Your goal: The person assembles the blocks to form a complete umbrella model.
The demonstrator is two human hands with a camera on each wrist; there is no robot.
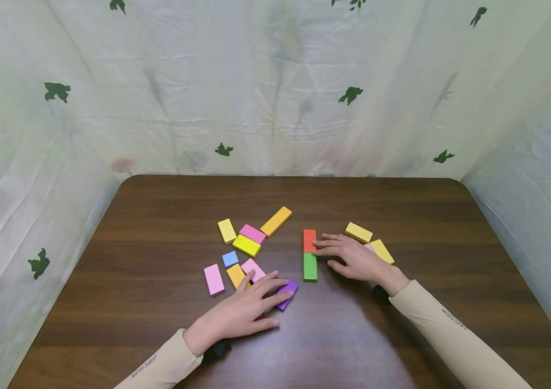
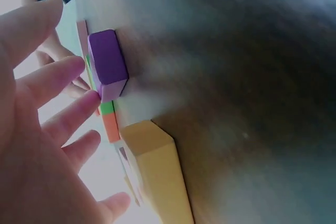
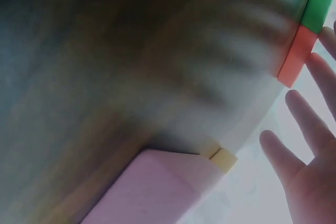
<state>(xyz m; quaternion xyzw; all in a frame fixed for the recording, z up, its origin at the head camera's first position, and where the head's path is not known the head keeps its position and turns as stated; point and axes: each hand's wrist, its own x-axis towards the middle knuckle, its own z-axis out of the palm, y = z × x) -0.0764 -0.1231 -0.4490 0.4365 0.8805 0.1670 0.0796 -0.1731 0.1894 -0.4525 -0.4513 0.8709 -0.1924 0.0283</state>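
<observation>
My left hand is spread over the left-hand blocks, its straight fingers reaching across a purple block. In the left wrist view, fingertips lie right at that purple block. An orange block and a light pink block are partly covered by this hand. My right hand extends its fingers leftward, fingertips right at a red block. End to end with the red one lies a green block, forming a straight strip. Neither hand grips anything.
Left of the strip lie a pink block, a small blue block, yellow blocks, a darker pink block and a long orange block. Beyond the right hand are more yellow blocks. A curtain borders the brown table.
</observation>
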